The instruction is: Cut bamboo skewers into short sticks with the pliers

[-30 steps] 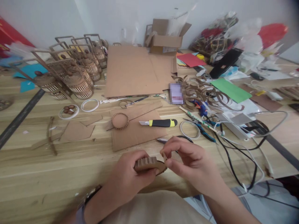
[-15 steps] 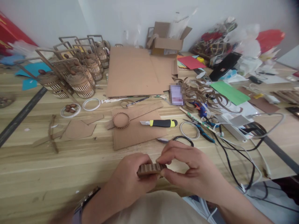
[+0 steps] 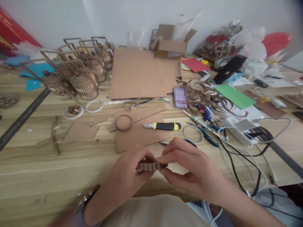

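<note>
Close to my body, both hands grip a small brown corrugated cardboard piece (image 3: 148, 166), its ridged edge turned up toward me. My left hand (image 3: 132, 168) wraps around its left end, hiding part of it. At the right end, my right hand (image 3: 191, 167) pinches it between thumb and fingers. Beyond my hands lies a flat cardboard sheet (image 3: 142, 142). A corrugated cardboard ring (image 3: 124, 122) and a yellow-and-black utility knife (image 3: 163, 126) rest on that sheet. Scissors (image 3: 189, 142) lie partly hidden behind my right hand.
Several lidded cardboard baskets with tall handles (image 3: 84, 85) stand at the back left. A large cardboard sheet (image 3: 134, 72) lies at the back middle. To the right are curled brown strips (image 3: 213, 94), pliers (image 3: 209, 137), a white tape roll (image 3: 193, 134) and cables (image 3: 233, 167).
The corrugated piece has tilted and turned a little in my hands, with its ridged edge slightly higher. Both hands still hold it. The whole view has shifted slightly.
</note>
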{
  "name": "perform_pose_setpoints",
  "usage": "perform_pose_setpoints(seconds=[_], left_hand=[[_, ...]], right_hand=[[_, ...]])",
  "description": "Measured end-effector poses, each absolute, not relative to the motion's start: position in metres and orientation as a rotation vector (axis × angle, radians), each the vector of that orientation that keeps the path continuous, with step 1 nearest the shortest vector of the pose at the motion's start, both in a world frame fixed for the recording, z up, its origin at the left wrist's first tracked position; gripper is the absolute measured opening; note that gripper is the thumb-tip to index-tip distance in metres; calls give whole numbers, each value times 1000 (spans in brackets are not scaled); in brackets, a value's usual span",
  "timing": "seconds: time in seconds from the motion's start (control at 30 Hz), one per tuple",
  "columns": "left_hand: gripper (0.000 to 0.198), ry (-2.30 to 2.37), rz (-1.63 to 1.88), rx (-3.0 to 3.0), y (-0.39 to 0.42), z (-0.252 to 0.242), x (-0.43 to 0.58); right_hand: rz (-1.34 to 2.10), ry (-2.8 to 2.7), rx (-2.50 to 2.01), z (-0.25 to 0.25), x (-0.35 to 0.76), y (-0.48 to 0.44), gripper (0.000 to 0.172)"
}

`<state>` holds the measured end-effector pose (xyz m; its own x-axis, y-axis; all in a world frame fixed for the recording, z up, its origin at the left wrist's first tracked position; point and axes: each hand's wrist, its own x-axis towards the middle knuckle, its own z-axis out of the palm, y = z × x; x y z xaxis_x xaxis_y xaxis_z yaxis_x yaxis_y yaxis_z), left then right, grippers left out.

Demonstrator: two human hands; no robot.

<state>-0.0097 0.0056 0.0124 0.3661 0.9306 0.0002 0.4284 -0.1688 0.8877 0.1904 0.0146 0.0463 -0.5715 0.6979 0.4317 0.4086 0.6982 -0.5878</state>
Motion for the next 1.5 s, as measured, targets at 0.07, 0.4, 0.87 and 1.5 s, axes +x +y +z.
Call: perform_pose_setpoints(seconds=[0.07, 0.4, 0.87, 1.5], left_hand=[[50, 1139, 963, 1742, 6, 7, -17], [119, 993, 870, 1238, -3, -8, -18], [123, 1129, 830, 1301, -8, -11, -3], [105, 1086, 785, 1444, -13, -9, 0]], right_hand=[[228, -2266, -757, 42, 192, 13, 12], [84, -2200, -730, 9, 204, -1, 20], [1006, -1581, -936, -61, 157, -3, 82], [998, -1354, -955, -67, 148, -4, 81]])
